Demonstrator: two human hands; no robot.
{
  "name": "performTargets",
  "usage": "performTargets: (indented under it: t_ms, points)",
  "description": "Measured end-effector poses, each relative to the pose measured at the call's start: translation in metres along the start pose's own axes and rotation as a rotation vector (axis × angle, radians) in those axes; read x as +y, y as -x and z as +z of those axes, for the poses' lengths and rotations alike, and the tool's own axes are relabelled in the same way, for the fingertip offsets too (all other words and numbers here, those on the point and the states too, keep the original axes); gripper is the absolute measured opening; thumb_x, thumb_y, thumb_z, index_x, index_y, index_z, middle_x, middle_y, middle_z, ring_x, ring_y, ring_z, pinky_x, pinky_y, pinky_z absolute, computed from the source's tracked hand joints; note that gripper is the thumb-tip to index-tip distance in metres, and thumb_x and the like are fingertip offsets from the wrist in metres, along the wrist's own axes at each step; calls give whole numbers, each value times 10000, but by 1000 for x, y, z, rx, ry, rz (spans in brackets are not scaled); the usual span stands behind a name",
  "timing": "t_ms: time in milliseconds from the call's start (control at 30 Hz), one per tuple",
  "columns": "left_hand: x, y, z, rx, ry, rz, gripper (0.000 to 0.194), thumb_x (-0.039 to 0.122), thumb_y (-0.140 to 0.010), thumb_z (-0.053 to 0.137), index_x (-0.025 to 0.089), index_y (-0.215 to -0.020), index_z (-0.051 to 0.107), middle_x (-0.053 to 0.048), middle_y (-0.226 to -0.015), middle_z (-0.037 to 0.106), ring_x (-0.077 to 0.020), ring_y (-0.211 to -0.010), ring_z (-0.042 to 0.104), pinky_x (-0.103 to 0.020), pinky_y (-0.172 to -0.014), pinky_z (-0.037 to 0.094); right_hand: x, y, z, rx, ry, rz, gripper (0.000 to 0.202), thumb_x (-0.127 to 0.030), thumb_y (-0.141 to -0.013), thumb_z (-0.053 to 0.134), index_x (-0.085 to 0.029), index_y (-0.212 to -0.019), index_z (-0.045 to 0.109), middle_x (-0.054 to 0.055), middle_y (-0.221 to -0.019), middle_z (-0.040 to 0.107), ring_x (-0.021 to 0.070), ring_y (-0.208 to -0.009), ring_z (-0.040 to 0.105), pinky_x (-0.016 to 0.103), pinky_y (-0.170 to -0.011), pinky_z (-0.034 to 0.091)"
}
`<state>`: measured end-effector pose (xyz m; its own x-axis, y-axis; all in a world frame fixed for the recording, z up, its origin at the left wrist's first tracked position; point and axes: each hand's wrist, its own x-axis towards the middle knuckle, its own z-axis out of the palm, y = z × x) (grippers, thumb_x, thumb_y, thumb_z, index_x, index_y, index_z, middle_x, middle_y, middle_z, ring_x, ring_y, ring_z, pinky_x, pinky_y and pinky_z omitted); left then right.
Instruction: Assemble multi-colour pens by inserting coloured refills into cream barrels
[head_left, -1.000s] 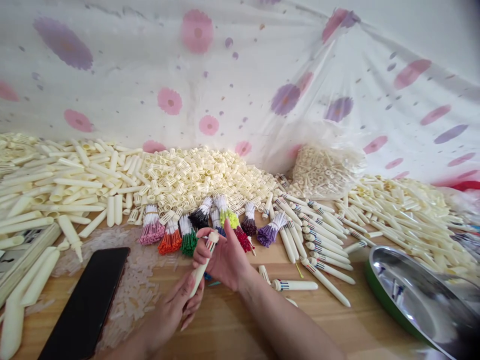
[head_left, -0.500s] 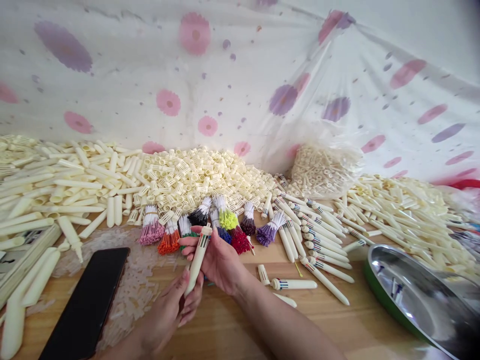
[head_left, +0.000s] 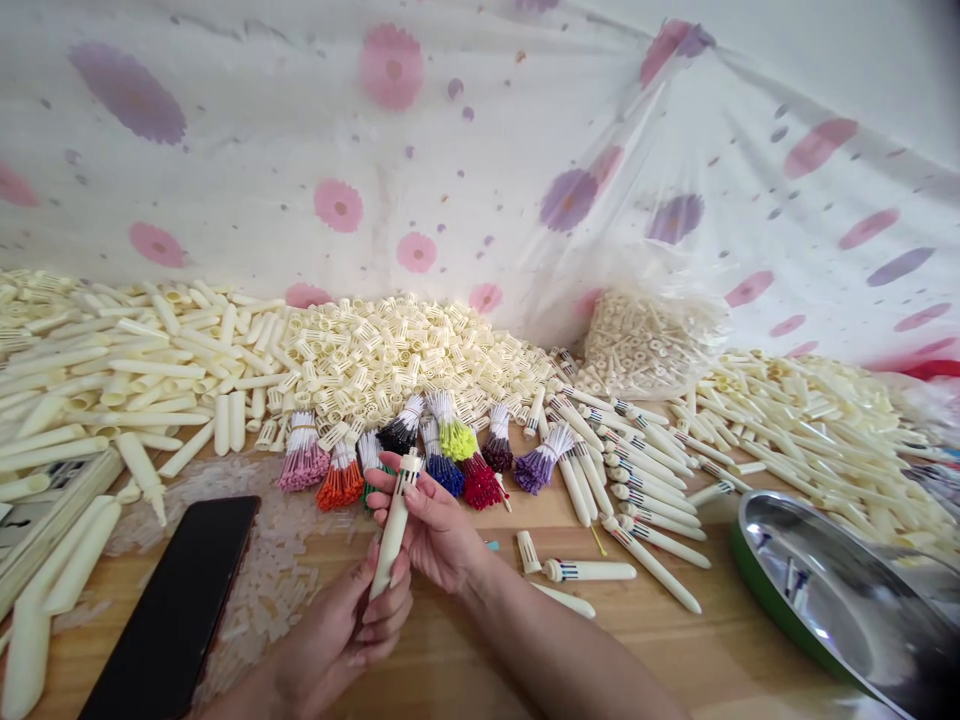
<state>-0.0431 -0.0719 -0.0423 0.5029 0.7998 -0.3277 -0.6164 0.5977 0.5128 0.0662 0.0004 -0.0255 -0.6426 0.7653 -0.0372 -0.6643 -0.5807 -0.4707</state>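
A cream multicolour pen (head_left: 391, 541) with coloured sliders near its top stands tilted between my hands. My left hand (head_left: 352, 612) is wrapped round its lower barrel. At the slotted end, my right hand (head_left: 444, 540) grips it, thumb against the sliders and fingers behind. Just beyond lie bundles of thin refills with coloured ends, among them orange (head_left: 341, 482), pink (head_left: 303, 465), blue (head_left: 442, 470), red (head_left: 481, 484) and purple (head_left: 538, 466). To the right of my hands lies another multicolour pen (head_left: 596, 570), with a loose slotted cap piece (head_left: 527, 551) beside it.
A black phone (head_left: 176, 600) lies at left over small clear plastic pieces (head_left: 262, 590). Behind are heaps of cream barrels (head_left: 135, 365) and slotted parts (head_left: 420, 345). Several assembled pens (head_left: 649, 500), a bag of small parts (head_left: 649, 340) and a green-sided metal bowl (head_left: 780, 600) are at right.
My right thumb has come down onto the slider end of the pen, and its fingers have closed in. The pen and my left hand have barely shifted.
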Motion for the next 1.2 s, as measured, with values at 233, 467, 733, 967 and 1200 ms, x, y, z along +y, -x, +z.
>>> performTargets:
  t_ms: [233, 467, 733, 967, 1200]
  points:
    - [-3, -2, -2, 112, -217, -3, 486, 648, -685, 583, 168, -674, 508, 104, -475, 276, -41, -415, 116, -146, -360, 144, -17, -3, -1, -83, -46, 128, 375, -485, -843, 452, -157, -960, 593, 19, -650, 636, 100, -513, 431, 235, -548, 370]
    - [-2, -3, 4, 247, -350, 69, 537, 717, -643, 547, 184, -645, 483, 78, -491, 376, -52, -414, 223, -157, -359, 242, -15, -4, 4, 12, -4, 15, 316, -473, -878, 440, -186, -880, 572, 22, -662, 655, 103, -520, 459, 230, -562, 375]
    - [3, -4, 6, 302, -284, 137, 486, 626, -679, 604, 170, -590, 462, 90, -454, 352, -41, -412, 154, -142, -346, 165, -5, 0, 5, 39, 110, -87, 377, -377, -771, 655, -172, -1070, 552, 64, -917, 698, 153, -706, 610, 324, -739, 477]
    - [0, -2, -1, 164, -92, 47, 343, 436, -779, 611, 164, -626, 469, 96, -473, 320, -45, -423, 92, -127, -340, 109, 1, -1, -5, -21, -17, -11, 419, -155, -695, 719, -166, -1093, 588, 23, -1103, 664, 99, -861, 646, 204, -817, 493]
    - [-3, -2, -4, 164, -159, 78, 375, 510, -787, 563, 170, -648, 486, 90, -480, 329, -51, -423, 115, -124, -335, 130, 4, -2, -6, -5, 22, -46, 451, -289, -708, 733, -182, -1115, 572, 54, -1053, 680, 130, -863, 641, 251, -787, 480]
